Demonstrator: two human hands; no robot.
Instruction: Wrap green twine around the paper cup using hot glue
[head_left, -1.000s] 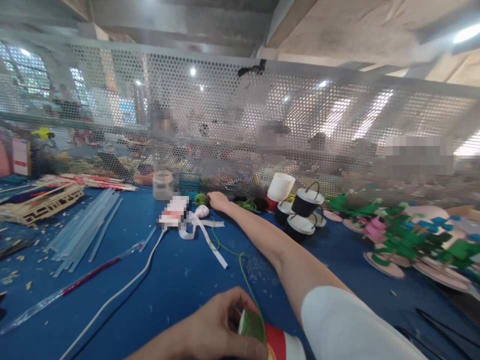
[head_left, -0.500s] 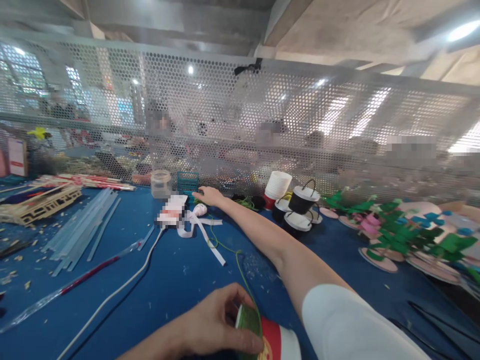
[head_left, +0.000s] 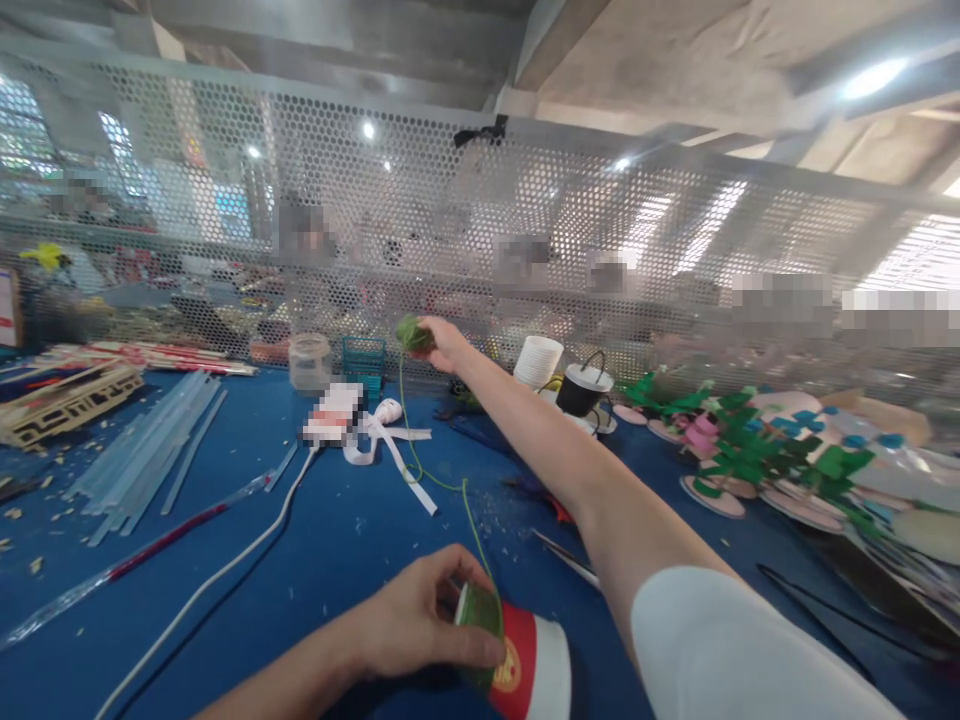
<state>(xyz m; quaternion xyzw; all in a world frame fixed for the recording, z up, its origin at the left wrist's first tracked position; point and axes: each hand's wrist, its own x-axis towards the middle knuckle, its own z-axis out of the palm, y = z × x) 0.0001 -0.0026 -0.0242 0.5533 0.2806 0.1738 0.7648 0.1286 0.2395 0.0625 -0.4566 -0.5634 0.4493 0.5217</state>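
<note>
My left hand [head_left: 424,620] grips a red and white paper cup [head_left: 534,655] lying on its side at the bottom of the view. Green yarn [head_left: 484,615] is wrapped round the cup's narrower end, under my fingers. At the far side of the table, my right hand [head_left: 444,345] is closed on a ball of green yarn [head_left: 414,336], lifted off the surface. One strand of yarn [head_left: 466,487] hangs from the ball, lies across the table and runs to the wrapped cup. A white ribbon [head_left: 412,475] lies under the strand.
A perforated metal screen [head_left: 337,230] stands behind the blue table [head_left: 300,610]. To the right are stacked white cups [head_left: 538,360], a small black bucket [head_left: 583,388] and green craft plants [head_left: 742,450]. Clear strips [head_left: 146,450] and a white cable [head_left: 217,585] lie left. Scissors [head_left: 566,560] lie by my right forearm.
My right hand has risen from the tabletop near the screen with the green yarn ball in it. My left hand still holds the cup. The view has shifted slightly right.
</note>
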